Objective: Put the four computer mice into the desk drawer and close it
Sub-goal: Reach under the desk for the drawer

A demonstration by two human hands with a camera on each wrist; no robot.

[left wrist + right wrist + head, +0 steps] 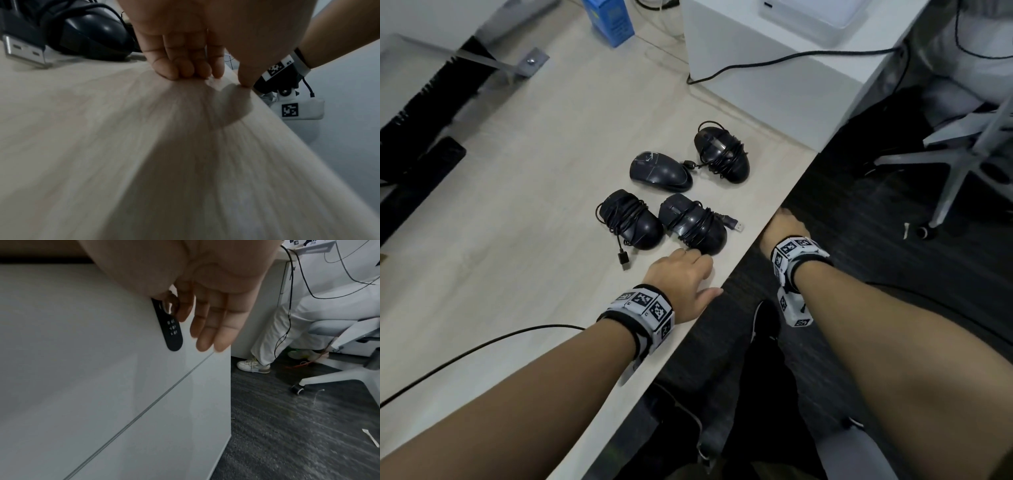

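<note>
Four black computer mice lie on the light wood desk [517, 205]: one with no cord [659, 171], and three cord-wrapped ones at the far right [722, 156], near left [631, 219] and near right [693, 224]. My left hand [698, 270] rests on the desk by the front edge, just short of the near right mouse [92, 32], holding nothing. Its bent fingertips [185, 71] touch the wood. My right hand [786, 222] is below the desk edge. There its thumb and index finger [183, 305] pinch a small metal knob [168, 305] on a black lock plate [172, 331] on the white drawer front [82, 337], which is closed.
A blue box [609, 20] and a white partition [756, 68] stand at the back of the desk. A black cable [482, 346] runs across the near desk. A chair base [962, 154] and a seated person's legs [277, 331] are on the dark carpet to the right.
</note>
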